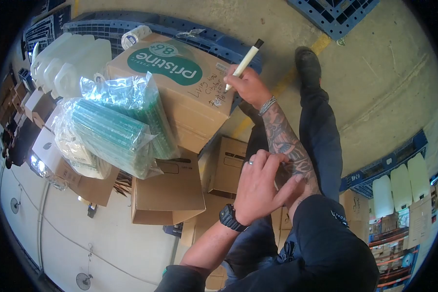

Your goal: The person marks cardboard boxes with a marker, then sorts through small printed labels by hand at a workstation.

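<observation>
My right hand (250, 87) grips a cream-coloured marker (246, 61) with a black end. Its tip is at the handwriting near the edge of a brown cardboard box (194, 117), which has a green "pristine" print. My left hand (263, 187), with a ring on one finger and a black watch at the wrist, lies against my tattooed right forearm; its thumb is apart from the bent fingers and nothing is visible in it. Clear plastic packs of green items (107, 126) lie beside the box.
A roll of tape (135, 36) is at the box's far edge. Translucent jugs (82, 63) stand at left. Open cartons (168, 190) are below the packs. Blue pallets (338, 14) are at the top and right. My shoe (309, 65) is on the floor.
</observation>
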Demonstrator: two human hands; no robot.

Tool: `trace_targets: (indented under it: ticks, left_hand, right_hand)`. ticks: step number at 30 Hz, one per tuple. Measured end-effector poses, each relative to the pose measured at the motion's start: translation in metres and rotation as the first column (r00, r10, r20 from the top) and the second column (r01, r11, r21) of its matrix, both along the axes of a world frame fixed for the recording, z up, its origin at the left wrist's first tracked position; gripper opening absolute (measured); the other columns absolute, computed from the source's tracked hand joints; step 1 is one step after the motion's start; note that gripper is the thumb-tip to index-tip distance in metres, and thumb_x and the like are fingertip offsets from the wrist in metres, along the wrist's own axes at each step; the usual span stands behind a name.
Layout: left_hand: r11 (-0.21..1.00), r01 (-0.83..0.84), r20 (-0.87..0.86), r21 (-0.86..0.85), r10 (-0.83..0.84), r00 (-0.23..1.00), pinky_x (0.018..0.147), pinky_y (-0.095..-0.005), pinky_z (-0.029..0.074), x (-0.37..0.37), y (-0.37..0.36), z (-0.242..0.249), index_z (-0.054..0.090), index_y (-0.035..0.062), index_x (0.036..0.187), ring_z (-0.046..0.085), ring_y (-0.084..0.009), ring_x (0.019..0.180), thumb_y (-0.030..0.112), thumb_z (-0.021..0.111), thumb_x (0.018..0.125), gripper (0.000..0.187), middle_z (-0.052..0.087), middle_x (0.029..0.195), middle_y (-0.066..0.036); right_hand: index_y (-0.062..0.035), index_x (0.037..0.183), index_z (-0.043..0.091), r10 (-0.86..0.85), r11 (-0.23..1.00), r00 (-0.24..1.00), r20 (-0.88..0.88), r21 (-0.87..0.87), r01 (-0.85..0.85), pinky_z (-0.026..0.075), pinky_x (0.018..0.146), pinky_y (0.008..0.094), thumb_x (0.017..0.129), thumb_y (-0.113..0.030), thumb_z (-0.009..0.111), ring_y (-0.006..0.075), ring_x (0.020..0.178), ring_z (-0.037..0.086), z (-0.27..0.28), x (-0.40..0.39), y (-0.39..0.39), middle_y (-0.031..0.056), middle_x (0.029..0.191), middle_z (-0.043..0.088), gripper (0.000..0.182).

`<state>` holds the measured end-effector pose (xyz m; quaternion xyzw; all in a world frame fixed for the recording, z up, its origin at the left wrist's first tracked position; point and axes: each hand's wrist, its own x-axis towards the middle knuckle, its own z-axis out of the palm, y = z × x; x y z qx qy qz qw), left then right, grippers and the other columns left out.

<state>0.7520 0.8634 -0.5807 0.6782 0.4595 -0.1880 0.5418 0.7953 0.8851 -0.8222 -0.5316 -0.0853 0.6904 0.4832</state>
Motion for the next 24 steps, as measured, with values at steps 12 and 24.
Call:
trace_targets:
  ticks: [12,24]
  left_hand:
    - [0.88,-0.111,-0.269,0.462,0.258,0.928,0.114,-0.0464,0.026,-0.057,0.036,-0.036,0.03,-0.0046,0.145,0.033,-0.0441,0.136,0.027,0.072,0.085,0.08,0.033,0.143,-0.033]
    - [0.961,0.101,-0.413,0.258,0.015,0.91,0.116,-0.045,0.023,-0.092,0.039,-0.054,0.009,-0.0115,0.149,0.017,-0.0511,0.143,0.04,0.07,0.085,0.102,0.007,0.152,-0.042]
  right_hand:
    - [-0.0025,0.083,0.064,-0.072,0.997,0.997,-0.029,-0.045,0.07,0.047,0.062,0.0271,0.087,-0.019,0.065,0.0086,0.068,0.057,-0.019,-0.003,-0.006,0.0013,0.072,0.064,0.017]
    - [-0.0016,0.084,0.064,0.023,0.997,0.998,0.053,-0.073,-0.019,0.049,0.062,0.0305,0.086,-0.02,0.065,0.0129,0.067,0.062,-0.018,-0.002,-0.004,0.0052,0.072,0.067,0.018]
